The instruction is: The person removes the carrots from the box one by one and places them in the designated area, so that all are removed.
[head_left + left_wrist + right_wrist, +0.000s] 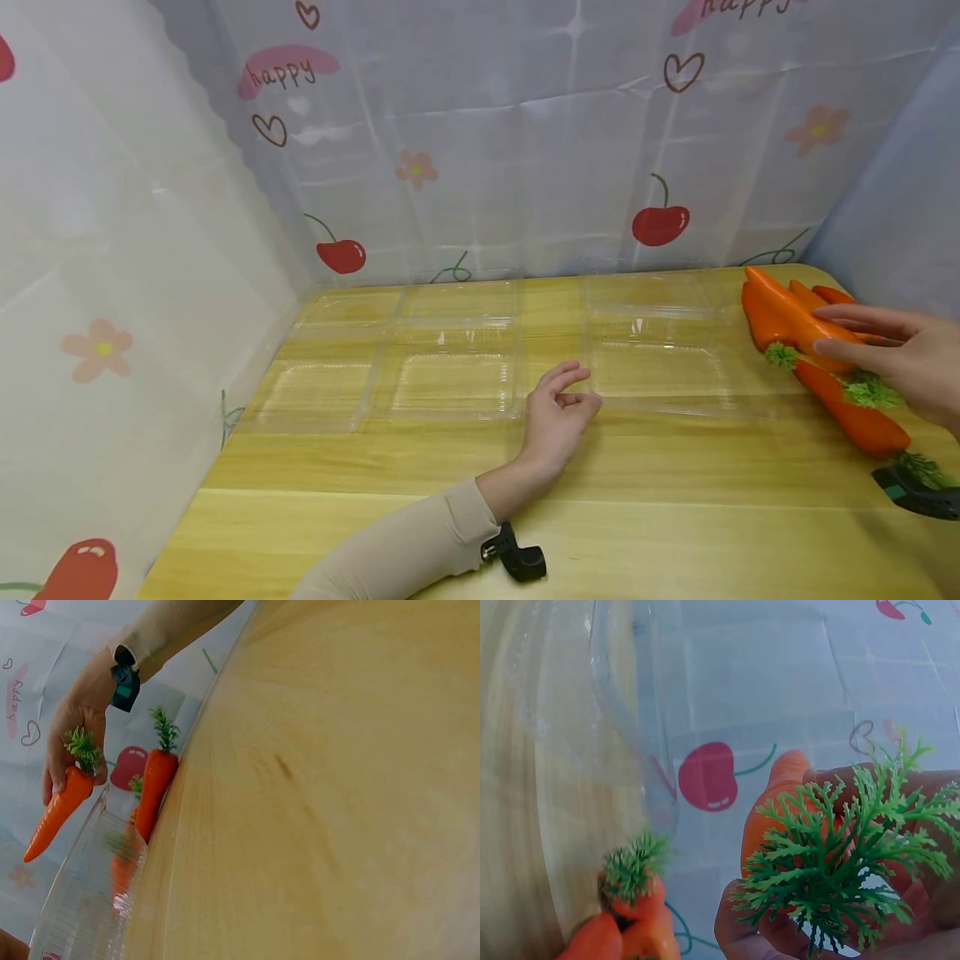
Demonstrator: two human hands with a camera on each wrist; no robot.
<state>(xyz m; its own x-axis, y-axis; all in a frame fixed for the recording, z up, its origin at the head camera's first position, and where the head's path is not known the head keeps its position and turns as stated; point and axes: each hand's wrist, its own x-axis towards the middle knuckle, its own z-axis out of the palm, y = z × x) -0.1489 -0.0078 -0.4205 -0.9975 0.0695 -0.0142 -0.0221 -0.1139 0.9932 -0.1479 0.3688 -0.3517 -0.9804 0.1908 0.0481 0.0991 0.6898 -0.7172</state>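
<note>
My right hand point(911, 350) holds an orange toy carrot point(776, 302) with a leafy green top point(832, 855). In the left wrist view this carrot point(56, 814) is raised above the tabletop, tip slanting down. Other carrots point(851, 408) lie below and behind that hand at the table's right side. My left hand point(555, 417) pinches the front left corner of the right-hand clear plastic container point(667, 408), thumb and forefinger together at its rim. The container stands with its hinged lid folded back.
Two more clear containers, one in the middle point(453, 415) and one at the left point(300, 427), stand with lids folded back. A printed curtain point(480, 167) hangs along the table's back and sides. Black wrist camera mounts point(521, 558) stick out below both wrists.
</note>
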